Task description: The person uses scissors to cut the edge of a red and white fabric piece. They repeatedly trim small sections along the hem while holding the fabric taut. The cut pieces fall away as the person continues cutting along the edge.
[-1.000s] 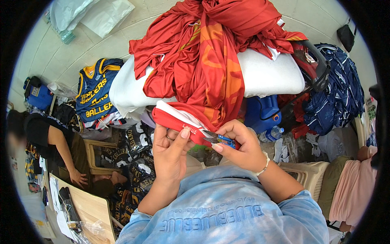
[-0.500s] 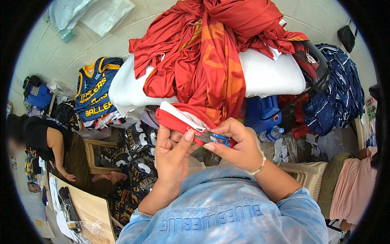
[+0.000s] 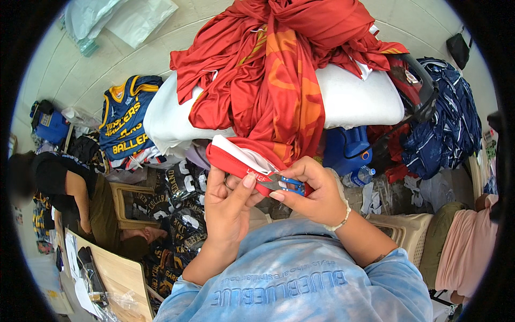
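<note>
My left hand [image 3: 229,199] pinches the edge of a red garment [image 3: 228,154], thumb on top and fingers beneath. A white inner strip shows along the folded edge, with small printed lettering near the thumb. Between the thumb and fingers of my right hand [image 3: 317,189] is a pair of thread snips [image 3: 289,183] with a blue handle and metal blades. The blades point left and lie at the garment's edge, close to my left thumb. Whether they touch a thread is too small to tell. The garment hangs down from a heap of red and orange shiny fabric [image 3: 289,70].
Under the heap is a white padded board [image 3: 359,99]. Navy garments [image 3: 442,118] are piled at right, beside a blue jug [image 3: 348,150] and a water bottle [image 3: 358,176]. Another person [image 3: 75,188] sits at left near a wooden board [image 3: 115,268]; black printed garments [image 3: 182,225] lie between us.
The snips have shifted slightly in my right hand, their blades a little higher on the garment's edge. My left hand stays nearly still. The other person's hand at left has moved down.
</note>
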A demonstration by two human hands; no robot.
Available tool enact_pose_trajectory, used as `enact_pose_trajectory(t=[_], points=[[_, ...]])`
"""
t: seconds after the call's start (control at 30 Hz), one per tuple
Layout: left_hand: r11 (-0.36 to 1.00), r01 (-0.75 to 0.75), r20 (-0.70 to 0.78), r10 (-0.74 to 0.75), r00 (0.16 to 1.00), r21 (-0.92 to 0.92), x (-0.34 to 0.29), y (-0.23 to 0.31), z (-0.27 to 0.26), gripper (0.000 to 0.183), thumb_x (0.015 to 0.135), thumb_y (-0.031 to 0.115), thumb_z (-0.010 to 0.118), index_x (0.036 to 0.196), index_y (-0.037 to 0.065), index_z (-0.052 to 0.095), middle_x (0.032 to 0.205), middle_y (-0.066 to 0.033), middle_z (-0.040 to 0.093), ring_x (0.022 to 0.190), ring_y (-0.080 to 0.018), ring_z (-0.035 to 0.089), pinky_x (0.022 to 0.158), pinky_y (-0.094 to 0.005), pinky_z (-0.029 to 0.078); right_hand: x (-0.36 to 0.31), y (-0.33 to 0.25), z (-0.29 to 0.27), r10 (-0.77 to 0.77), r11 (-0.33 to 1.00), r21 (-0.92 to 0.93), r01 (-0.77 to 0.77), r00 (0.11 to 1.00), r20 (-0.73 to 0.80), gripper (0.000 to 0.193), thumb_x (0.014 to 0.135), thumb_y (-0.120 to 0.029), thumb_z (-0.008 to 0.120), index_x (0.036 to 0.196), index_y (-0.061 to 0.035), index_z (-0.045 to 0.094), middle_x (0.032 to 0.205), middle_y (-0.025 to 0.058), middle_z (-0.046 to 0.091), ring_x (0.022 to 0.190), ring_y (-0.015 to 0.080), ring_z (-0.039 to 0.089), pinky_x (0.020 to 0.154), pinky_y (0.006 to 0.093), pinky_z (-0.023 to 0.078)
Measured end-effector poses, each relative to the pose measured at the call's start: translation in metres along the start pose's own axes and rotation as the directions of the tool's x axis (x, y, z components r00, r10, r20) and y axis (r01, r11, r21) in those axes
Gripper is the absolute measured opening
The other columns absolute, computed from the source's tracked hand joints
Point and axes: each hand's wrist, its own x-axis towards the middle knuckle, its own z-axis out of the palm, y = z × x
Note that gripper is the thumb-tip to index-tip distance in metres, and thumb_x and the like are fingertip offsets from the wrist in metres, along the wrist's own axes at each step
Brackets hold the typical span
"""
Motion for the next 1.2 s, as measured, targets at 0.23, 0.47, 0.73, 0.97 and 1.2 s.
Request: enact_pose_trajectory(t=[0.23, 0.47, 0.73, 0.97, 1.2], points=[[1.000, 0.004, 0.003, -0.005, 1.000, 0.021, -0.001, 0.000, 0.001, 0.049, 0.089, 0.000, 0.057, 0.133, 0.004, 0.037, 0.110, -0.0109, 0.060, 0.098, -0.0195, 0.064, 0.081, -0.0347, 0.058, 0.001, -0.004, -0.004, 0.017, 0.996, -0.091, -0.016, 1.000, 0.010, 0.029, 0.078, -0.014, 0.077, 0.093, -0.0032, 0.055, 0.076, 0.0020, 0.062, 0.067, 0.0045, 0.054, 0.058, 0.0215, 0.044], [0.999, -0.014, 0.009, 0.013, 1.000, 0.052, -0.003, -0.001, 0.001, 0.048, 0.088, 0.000, 0.058, 0.132, 0.004, 0.038, 0.109, -0.0095, 0.060, 0.097, -0.0183, 0.064, 0.079, -0.0330, 0.058, 0.001, -0.012, -0.007, 0.020, 0.996, -0.085, -0.015, 0.998, 0.058, 0.029, 0.079, -0.012, 0.076, 0.093, -0.0029, 0.052, 0.078, 0.0042, 0.065, 0.068, 0.0034, 0.054, 0.059, 0.0212, 0.044], [0.998, -0.011, -0.015, 0.012, 1.000, 0.054, -0.006, 0.000, 0.003, 0.049, 0.087, 0.000, 0.059, 0.132, 0.004, 0.039, 0.109, -0.0093, 0.060, 0.097, -0.0180, 0.063, 0.079, -0.0326, 0.058, 0.000, -0.012, -0.005, 0.030, 0.999, -0.032, -0.028, 0.997, 0.067, 0.031, 0.079, -0.012, 0.076, 0.094, -0.0023, 0.051, 0.080, 0.0058, 0.066, 0.071, 0.0028, 0.055, 0.061, 0.0210, 0.044], [0.996, -0.009, 0.001, 0.009, 1.000, 0.088, -0.006, 0.000, 0.000, 0.051, 0.088, 0.000, 0.059, 0.134, 0.004, 0.037, 0.112, -0.0104, 0.059, 0.099, -0.0180, 0.063, 0.080, -0.0324, 0.058, 0.000, -0.015, -0.006, 0.061, 0.996, -0.070, -0.057, 0.996, 0.064, 0.029, 0.080, -0.013, 0.075, 0.092, -0.0024, 0.051, 0.078, 0.0052, 0.066, 0.070, 0.0035, 0.055, 0.060, 0.0217, 0.045], [0.993, -0.052, 0.031, 0.049, 0.998, 0.104, -0.006, -0.003, -0.001, 0.052, 0.087, -0.002, 0.058, 0.135, 0.001, 0.035, 0.113, -0.0121, 0.060, 0.100, -0.0194, 0.063, 0.082, -0.0335, 0.057, 0.001, -0.012, -0.005, 0.013, 0.996, -0.085, -0.010, 0.999, 0.037, 0.028, 0.080, -0.014, 0.075, 0.091, -0.0019, 0.053, 0.080, 0.0068, 0.065, 0.069, 0.0061, 0.057, 0.061, 0.0231, 0.046]])
